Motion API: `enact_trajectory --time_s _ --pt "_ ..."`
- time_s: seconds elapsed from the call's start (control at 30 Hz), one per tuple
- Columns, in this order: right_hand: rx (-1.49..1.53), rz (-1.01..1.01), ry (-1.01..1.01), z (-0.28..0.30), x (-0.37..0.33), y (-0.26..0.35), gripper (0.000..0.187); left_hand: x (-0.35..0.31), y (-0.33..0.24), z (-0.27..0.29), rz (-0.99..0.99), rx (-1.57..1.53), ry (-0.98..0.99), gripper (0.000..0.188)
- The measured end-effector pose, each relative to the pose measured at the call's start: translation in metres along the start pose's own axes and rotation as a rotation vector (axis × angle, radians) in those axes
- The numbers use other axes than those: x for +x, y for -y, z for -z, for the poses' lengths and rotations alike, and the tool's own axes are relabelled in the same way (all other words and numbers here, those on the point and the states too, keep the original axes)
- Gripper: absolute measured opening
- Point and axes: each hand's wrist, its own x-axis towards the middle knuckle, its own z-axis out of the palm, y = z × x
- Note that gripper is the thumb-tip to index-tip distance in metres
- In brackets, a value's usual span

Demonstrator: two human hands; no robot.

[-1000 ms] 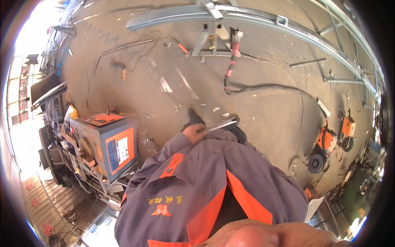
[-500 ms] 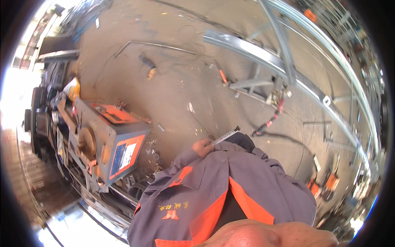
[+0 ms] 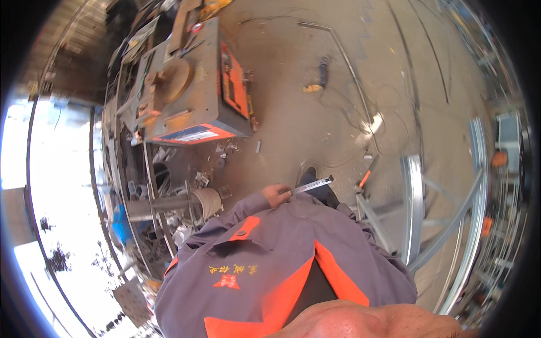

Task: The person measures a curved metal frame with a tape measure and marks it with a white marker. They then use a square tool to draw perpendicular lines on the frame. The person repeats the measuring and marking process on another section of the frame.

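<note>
one left hand: fingers around one measuring tape

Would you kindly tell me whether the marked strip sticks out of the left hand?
Out: the marked strip extends rightward beyond the left hand.

Brown floor, dark-and-yellow tool lying on it, long bent rod, orange stick, small pale scraps

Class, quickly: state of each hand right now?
Left hand: closed, holding a straight, narrow, dark-tipped white measuring strip.
Right hand: not in view, cannot be told.
</note>
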Motion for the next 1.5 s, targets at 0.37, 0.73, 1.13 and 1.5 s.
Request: enact_trajectory --time_s 0.37,0.73,1.13,1.5 --pt "-0.279 0.156 0.087 0.127 0.085 0.134 0.055 0.000 -0.004 0.042 0.170 -0.239 -0.188 0.032" --pt "-0.298 0.122 0.078 0.109 0.041 0.169 0.055 -0.031 0.093 0.109 0.198 0.053 -0.127 0.055" --pt "-0.142 -0.040 0.123 0.013 -0.188 0.183 0.056 0.026 0.259 0.201 0.310 -0.172 0.490 0.077" --pt "0.512 0.184 -0.070 -0.110 -0.193 0.157 0.056 0.072 0.145 0.177 0.261 0.191 0.661 0.068"
